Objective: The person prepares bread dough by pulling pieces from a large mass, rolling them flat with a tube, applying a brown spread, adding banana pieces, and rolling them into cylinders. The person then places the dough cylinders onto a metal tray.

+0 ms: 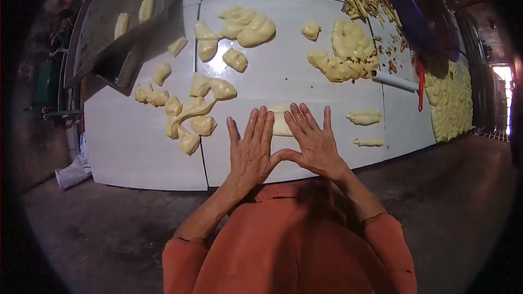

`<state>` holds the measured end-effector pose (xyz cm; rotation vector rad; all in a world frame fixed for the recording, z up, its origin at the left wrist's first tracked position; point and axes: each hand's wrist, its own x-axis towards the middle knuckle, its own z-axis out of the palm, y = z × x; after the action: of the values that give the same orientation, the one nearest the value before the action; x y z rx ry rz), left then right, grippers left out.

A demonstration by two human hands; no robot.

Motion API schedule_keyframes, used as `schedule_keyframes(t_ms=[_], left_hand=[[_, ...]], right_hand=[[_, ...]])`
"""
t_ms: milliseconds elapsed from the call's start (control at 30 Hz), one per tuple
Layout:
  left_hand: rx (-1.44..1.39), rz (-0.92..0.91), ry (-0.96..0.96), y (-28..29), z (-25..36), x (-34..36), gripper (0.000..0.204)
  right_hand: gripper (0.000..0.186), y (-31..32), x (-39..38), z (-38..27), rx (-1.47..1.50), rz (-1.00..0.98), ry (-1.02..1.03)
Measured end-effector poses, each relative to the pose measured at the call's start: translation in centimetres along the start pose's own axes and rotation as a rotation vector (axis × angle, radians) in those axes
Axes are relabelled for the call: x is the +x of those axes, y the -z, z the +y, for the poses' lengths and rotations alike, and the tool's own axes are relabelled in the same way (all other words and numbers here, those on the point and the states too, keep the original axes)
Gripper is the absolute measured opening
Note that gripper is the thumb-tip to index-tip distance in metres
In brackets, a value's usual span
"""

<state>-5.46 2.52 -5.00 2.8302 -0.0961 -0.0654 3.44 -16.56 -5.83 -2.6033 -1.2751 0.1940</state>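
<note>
A small flattened piece of pale yellow dough lies on the white tabletop near its front edge. My left hand is flat with fingers spread, its fingertips at the left side of the dough. My right hand lies likewise with fingers apart, its fingertips over the dough's right side. Both thumbs meet below the piece, and the hands partly cover it. To the right rest a plump dough roll and a thinner dough roll. Several loose dough lumps spread out to the left.
A metal tray with shaped dough stands at far left. Toward the back right are a bumpy dough mass, slender yellowish-brown strips, a white tube, a red-handled tool and a purple basin. Dimpled dough covers the right end.
</note>
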Motion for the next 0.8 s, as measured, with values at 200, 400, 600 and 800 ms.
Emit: schedule_keyframes(t_ms=[200, 400, 600, 800], left_hand=[[0.052, 0.033, -0.067, -0.5, 0.5, -0.2, 0.091], [0.024, 0.007, -0.039, -1.0, 1.9, -1.7, 0.085], [0.015, -0.025, -0.003, 0.1, 2.8, -1.5, 0.077], [-0.117, 0.377, 0.046, -0.5, 1.5, -4.5, 0.086]], right_hand=[[0.084, 2.7, -0.6, 1.8, 0.243, -0.014, 0.0], [0.042, 8.6, -2.6, 14.6, -0.033, 0.485, -0.418], [0.047, 9.3, -8.2, 29.8, -0.311, 0.322, -0.362], [0.058, 10.6, -8.0, 22.3, -0.071, 0.366, -0.215]])
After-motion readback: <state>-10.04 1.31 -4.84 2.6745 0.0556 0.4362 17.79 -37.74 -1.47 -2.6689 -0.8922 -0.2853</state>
